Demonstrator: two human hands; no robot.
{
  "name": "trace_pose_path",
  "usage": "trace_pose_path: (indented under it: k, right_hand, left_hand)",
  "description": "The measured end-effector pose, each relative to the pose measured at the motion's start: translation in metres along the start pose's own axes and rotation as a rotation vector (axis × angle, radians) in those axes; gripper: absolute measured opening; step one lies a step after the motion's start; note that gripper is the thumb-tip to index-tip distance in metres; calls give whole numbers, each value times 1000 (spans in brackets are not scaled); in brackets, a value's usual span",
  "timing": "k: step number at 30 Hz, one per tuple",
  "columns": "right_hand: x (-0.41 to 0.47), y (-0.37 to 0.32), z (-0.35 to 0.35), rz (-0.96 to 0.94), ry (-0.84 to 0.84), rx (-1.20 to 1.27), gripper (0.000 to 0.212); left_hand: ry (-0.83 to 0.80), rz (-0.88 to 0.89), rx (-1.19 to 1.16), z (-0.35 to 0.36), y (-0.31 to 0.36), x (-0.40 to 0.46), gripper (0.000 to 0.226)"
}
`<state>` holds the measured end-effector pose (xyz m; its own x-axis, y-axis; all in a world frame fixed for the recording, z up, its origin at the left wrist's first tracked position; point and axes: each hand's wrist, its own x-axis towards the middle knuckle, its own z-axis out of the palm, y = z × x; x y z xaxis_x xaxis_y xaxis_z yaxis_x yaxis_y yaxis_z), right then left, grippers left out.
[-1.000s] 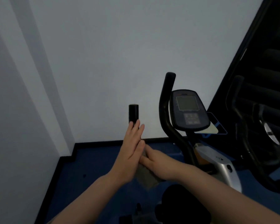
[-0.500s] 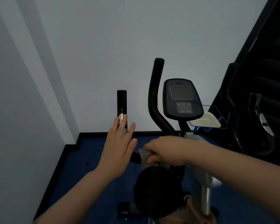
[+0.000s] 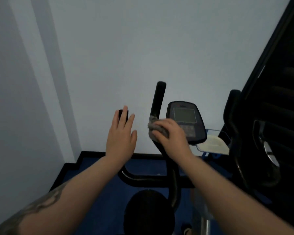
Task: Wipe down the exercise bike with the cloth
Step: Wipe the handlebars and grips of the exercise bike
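Grey cloth (image 3: 155, 128) bunched round the exercise bike (image 3: 159, 180)'s right upright handlebar (image 3: 158, 100), gripped by curled right hand (image 3: 172, 135) beside the console (image 3: 185, 122) (dim, blurred). Left hand (image 3: 120, 138) flat, fingers (image 3: 125, 114) spread, seemingly before the left grip (image 3: 120, 113)

Open gap between the upright handlebar (image 3: 158, 100) and left grip (image 3: 122, 114); console (image 3: 185, 121) crowds its right.

Two hands (image 3: 120, 138) — one cloth (image 3: 155, 128) — one bike (image 3: 159, 179).
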<state>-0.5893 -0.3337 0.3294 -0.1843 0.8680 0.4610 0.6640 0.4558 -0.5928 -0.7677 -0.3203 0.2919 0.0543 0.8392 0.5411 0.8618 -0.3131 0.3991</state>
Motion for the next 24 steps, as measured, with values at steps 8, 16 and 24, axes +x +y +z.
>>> trace_pose_path:
  k: [8,16,24]
  right_hand:
    - [-11,17,-22,-135,22,-21,33]
    - [25,9,11,-155,50,-97,28]
    - [56,2,-22,-197,282,58,31]
  left_hand:
    - [71,-52,-84,5,2,-4,67]
    - [109,-51,-69,10,-1,-5,63]
    - [158,-25,-66,15,-5,-3,61]
